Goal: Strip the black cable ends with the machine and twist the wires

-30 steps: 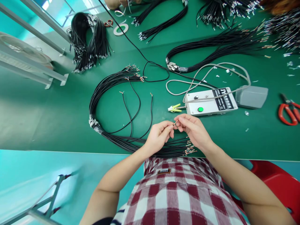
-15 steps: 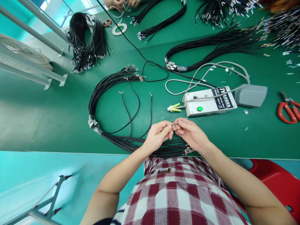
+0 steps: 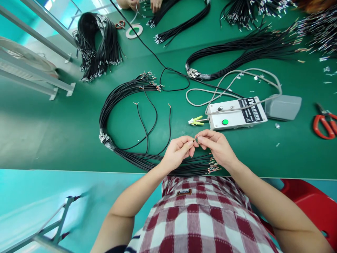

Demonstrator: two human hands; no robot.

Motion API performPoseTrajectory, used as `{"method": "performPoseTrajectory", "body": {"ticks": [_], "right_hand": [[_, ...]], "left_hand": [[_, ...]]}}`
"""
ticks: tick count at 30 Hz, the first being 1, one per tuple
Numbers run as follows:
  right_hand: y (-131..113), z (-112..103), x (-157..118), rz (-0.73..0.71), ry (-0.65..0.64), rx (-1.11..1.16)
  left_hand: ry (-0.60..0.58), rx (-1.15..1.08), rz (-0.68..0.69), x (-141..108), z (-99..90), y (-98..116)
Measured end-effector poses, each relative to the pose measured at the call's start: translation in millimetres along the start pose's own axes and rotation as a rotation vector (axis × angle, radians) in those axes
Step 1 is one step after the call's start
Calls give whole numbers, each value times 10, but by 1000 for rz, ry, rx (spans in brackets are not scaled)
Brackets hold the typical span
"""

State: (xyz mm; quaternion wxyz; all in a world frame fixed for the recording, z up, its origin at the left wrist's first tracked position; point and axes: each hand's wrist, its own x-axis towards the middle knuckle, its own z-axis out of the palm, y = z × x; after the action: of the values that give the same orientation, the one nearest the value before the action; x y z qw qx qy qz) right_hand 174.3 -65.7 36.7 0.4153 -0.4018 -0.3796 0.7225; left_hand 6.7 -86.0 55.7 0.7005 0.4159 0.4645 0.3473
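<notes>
Between my hands is the stripped end of a black cable, its thin coloured wires (image 3: 196, 138) showing at the fingertips. My left hand (image 3: 181, 149) is closed, pinching the cable close to where the wires come out. The fingers of my right hand (image 3: 214, 146) pinch the fine wires from the other side. Beneath both hands runs a bundle of black cables (image 3: 105, 117), curved into a U on the green table and bound at the bend. Several loose cables (image 3: 170, 123) lie inside the curve, their bare ends spread.
A white control box (image 3: 233, 114) with a green button and a yellow-green clip (image 3: 196, 121) lies beyond my hands. Red-handled pliers (image 3: 323, 124) are at the right. More cable bundles (image 3: 200, 59) and a roll of tape (image 3: 134, 31) lie farther back. Another person's hands (image 3: 155, 5) are at the top.
My right hand has shifted slightly and turned over the wire ends; my left hand stays in place. The other person's hands have moved apart at the far bundle.
</notes>
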Motion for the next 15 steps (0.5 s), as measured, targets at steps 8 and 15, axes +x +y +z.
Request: {"method": "performPoseTrajectory", "body": {"ticks": [8, 15], "right_hand": [[31, 12, -44, 49, 16, 28], [51, 93, -9, -10, 12, 27]], "left_hand": [[-12, -10, -7, -8, -5, -27], [-21, -18, -14, -10, -9, -27]]}}
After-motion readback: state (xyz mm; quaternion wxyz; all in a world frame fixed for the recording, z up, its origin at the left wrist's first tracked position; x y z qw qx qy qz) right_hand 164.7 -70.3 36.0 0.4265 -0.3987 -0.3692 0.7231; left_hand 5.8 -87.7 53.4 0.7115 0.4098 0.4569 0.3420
